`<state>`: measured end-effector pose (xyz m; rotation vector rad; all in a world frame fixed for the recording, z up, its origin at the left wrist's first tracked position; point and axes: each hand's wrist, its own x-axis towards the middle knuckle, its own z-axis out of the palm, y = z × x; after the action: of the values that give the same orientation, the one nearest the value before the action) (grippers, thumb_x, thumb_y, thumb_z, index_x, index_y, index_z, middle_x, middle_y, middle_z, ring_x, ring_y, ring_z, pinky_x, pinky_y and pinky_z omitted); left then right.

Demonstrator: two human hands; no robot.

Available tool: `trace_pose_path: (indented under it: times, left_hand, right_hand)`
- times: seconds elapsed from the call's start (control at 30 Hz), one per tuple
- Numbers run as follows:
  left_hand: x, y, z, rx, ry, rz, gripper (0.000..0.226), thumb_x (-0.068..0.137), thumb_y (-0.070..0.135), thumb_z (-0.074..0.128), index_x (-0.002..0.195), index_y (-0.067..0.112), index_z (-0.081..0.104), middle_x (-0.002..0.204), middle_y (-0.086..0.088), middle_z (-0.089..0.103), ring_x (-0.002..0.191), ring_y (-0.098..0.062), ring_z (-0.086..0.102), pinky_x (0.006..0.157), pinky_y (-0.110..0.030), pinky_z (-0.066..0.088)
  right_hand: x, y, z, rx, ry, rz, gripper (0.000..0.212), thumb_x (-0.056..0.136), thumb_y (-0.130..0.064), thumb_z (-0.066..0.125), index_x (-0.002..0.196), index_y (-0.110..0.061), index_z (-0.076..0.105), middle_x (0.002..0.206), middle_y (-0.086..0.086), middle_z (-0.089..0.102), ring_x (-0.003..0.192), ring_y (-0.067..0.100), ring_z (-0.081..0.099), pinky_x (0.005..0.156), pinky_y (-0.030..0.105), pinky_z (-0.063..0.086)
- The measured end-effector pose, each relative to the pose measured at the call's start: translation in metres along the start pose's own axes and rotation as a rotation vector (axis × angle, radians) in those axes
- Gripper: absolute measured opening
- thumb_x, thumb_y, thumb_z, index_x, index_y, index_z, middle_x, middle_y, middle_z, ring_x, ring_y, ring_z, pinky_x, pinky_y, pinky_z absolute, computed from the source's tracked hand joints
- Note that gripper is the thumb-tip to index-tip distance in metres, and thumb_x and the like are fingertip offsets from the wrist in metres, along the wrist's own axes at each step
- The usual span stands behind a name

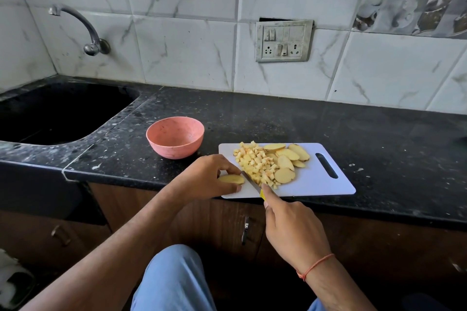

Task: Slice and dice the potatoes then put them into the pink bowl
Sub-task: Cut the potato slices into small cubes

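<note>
A potato slice [231, 179] lay at the near left corner of the white cutting board [326, 184], pinned under my left hand [204, 174], whose fingers curled over its top while the thumb closed on its near edge. My right hand [290, 230] was wrapped round the yellow handle of the knife [250, 182], forefinger stretched along the spine, the blade angled across the board with its tip just beside the slice. A heap of diced potato [255, 164] sat in the middle of the board, touching the blade's far side, and a fan of uncut slices [288, 159] overlapped one another just beyond it, toward the board's handle slot. The pink bowl [175, 137] stood on the black counter [303, 121] near the board's far left corner, nothing visible inside it. The sink [50, 113] and tap [83, 30] lay well off to the left.

To my mind the step was dicing this slice, with several more waiting, so the task was perhaps half done. Doing it well, I judged, meant tucking my left fingertips back from the edge, cutting even strips first, then turning them crosswise. The slice lay close to the board's rim, so I thought it wise to draw it inward, lest it slip onto the counter.
</note>
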<state>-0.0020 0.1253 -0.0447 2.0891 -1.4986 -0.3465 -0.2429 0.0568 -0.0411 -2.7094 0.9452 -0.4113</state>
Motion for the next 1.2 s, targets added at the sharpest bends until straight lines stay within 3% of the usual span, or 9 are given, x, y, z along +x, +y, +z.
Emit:
trace_pose_path:
  times: [0.1, 0.27, 0.33, 0.47, 0.57, 0.7, 0.87, 1.03, 1.2]
  left_hand:
    - [-0.005, -0.004, -0.001, -0.038, 0.041, -0.03, 0.043, 0.079, 0.052, 0.089, 0.119, 0.041, 0.075, 0.107, 0.024, 0.067, 0.097, -0.003, 0.064, 0.083, -0.023, 0.056]
    - [-0.012, -0.01, 0.009, -0.028, 0.149, 0.009, 0.02, 0.075, 0.053, 0.089, 0.086, 0.04, 0.078, 0.097, 0.018, 0.07, 0.09, -0.005, 0.065, 0.079, -0.038, 0.058]
    - [-0.011, -0.009, 0.016, -0.039, 0.202, 0.014, 0.022, 0.073, 0.056, 0.089, 0.083, 0.039, 0.079, 0.096, 0.02, 0.071, 0.09, -0.003, 0.064, 0.077, -0.035, 0.057]
    - [-0.01, -0.007, 0.022, -0.001, 0.26, -0.013, 0.037, 0.069, 0.068, 0.087, 0.091, 0.04, 0.078, 0.094, 0.023, 0.066, 0.088, 0.004, 0.06, 0.071, -0.02, 0.046]
    - [-0.011, -0.009, 0.022, 0.003, 0.271, -0.014, 0.048, 0.066, 0.073, 0.085, 0.099, 0.04, 0.077, 0.094, 0.021, 0.063, 0.086, 0.002, 0.059, 0.07, -0.017, 0.042]
    - [-0.014, -0.011, 0.019, -0.021, 0.24, -0.015, 0.044, 0.072, 0.064, 0.087, 0.107, 0.039, 0.078, 0.103, 0.021, 0.064, 0.09, -0.001, 0.062, 0.076, -0.02, 0.05]
    - [-0.018, -0.013, 0.017, -0.029, 0.222, -0.002, 0.053, 0.075, 0.057, 0.089, 0.122, 0.035, 0.078, 0.106, 0.023, 0.064, 0.092, 0.002, 0.063, 0.076, -0.015, 0.048]
    - [-0.019, -0.014, 0.021, -0.067, 0.247, 0.02, 0.049, 0.077, 0.051, 0.089, 0.122, 0.035, 0.078, 0.107, 0.023, 0.065, 0.093, 0.008, 0.061, 0.074, -0.009, 0.045]
    - [-0.015, -0.018, 0.022, -0.075, 0.242, 0.021, 0.047, 0.08, 0.048, 0.087, 0.124, 0.035, 0.078, 0.109, 0.025, 0.066, 0.096, 0.004, 0.063, 0.074, -0.009, 0.047]
  right_hand:
    - [-0.002, 0.001, 0.001, 0.0, 0.004, 0.0, 0.051, 0.111, -0.039, 0.035, 0.161, -0.038, 0.027, 0.065, -0.009, 0.055, 0.058, 0.008, 0.055, 0.045, 0.02, 0.032]
    - [-0.005, 0.001, 0.0, -0.016, 0.011, 0.001, 0.051, 0.111, -0.039, 0.036, 0.161, -0.039, 0.027, 0.064, -0.01, 0.05, 0.056, 0.007, 0.05, 0.044, 0.021, 0.026]
    - [-0.006, 0.001, 0.0, -0.013, 0.008, 0.0, 0.052, 0.111, -0.039, 0.036, 0.162, -0.039, 0.027, 0.064, -0.01, 0.049, 0.057, 0.008, 0.051, 0.044, 0.021, 0.026]
    - [-0.005, 0.0, -0.001, -0.005, -0.002, -0.005, 0.052, 0.111, -0.039, 0.036, 0.162, -0.039, 0.026, 0.065, -0.011, 0.051, 0.058, 0.007, 0.052, 0.044, 0.02, 0.027]
    - [-0.005, -0.001, 0.0, -0.006, 0.0, -0.007, 0.052, 0.111, -0.04, 0.036, 0.162, -0.038, 0.025, 0.066, -0.011, 0.052, 0.059, 0.008, 0.053, 0.045, 0.02, 0.027]
    - [-0.007, -0.002, 0.002, -0.006, -0.002, -0.017, 0.053, 0.111, -0.04, 0.036, 0.162, -0.038, 0.024, 0.064, -0.01, 0.051, 0.057, 0.008, 0.052, 0.044, 0.02, 0.026]
    - [-0.011, -0.008, 0.007, -0.037, 0.002, -0.029, 0.054, 0.111, -0.04, 0.034, 0.163, -0.035, 0.023, 0.065, -0.01, 0.05, 0.057, 0.008, 0.051, 0.046, 0.02, 0.028]
    - [-0.017, -0.013, 0.013, -0.05, 0.017, -0.02, 0.056, 0.11, -0.038, 0.034, 0.164, -0.031, 0.02, 0.067, -0.009, 0.051, 0.058, 0.01, 0.051, 0.046, 0.021, 0.027]
    - [-0.013, -0.012, 0.006, -0.023, 0.048, -0.005, 0.056, 0.111, -0.038, 0.033, 0.164, -0.033, 0.019, 0.064, -0.01, 0.048, 0.056, 0.009, 0.05, 0.045, 0.022, 0.028]
